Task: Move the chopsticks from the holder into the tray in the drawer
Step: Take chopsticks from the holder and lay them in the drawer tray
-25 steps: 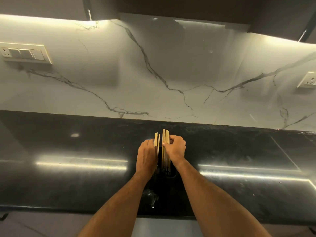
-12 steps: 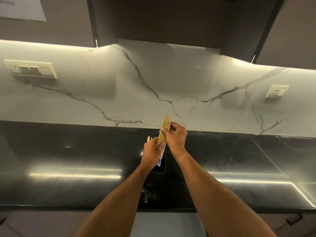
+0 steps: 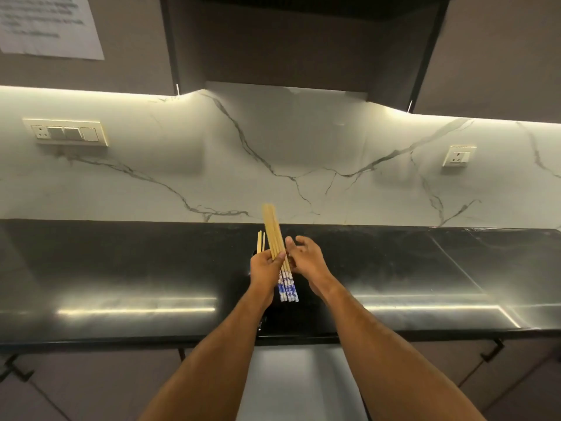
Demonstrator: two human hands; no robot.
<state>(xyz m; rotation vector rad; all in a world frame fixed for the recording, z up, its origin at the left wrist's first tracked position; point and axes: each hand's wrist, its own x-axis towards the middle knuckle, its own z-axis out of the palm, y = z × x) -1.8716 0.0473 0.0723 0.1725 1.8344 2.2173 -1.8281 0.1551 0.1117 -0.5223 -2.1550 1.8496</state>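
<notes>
The head camera looks down at a long black counter (image 3: 121, 268) with a white marble wall (image 3: 303, 153) behind it. Both arms reach out over the middle of the counter.

The left hand (image 3: 265, 267) holds a bunch of chopsticks (image 3: 274, 235). Its fingers and thumb are curled round the bunch near the middle. The chopsticks are lifted up above the counter and tilt a little. Their plain wood tips point up toward the wall. Their blue and white ends (image 3: 288, 288) hang down below the hand.

The right hand (image 3: 306, 259) is just beside the bunch, on the right of it. Its fingers are loose and partly spread, and it holds nothing that can be seen. The fingertips are very close to the chopsticks, but whether they touch is hard to tell.

Two more chopsticks (image 3: 260, 243) stick up just behind the left hand. They seem to stand in a dark holder on the counter, but the holder is mostly hidden by the hands and is too dark to see well.

On the wall, far left of the hands, there is a switch plate (image 3: 65, 132). Far right of the hands there is a wall socket (image 3: 459, 155). Dark cabinets (image 3: 303, 41) hang above the counter, and a paper sheet (image 3: 45, 22) is stuck on the upper left one. Under the counter there are cabinet fronts with dark handles (image 3: 493, 350).
</notes>
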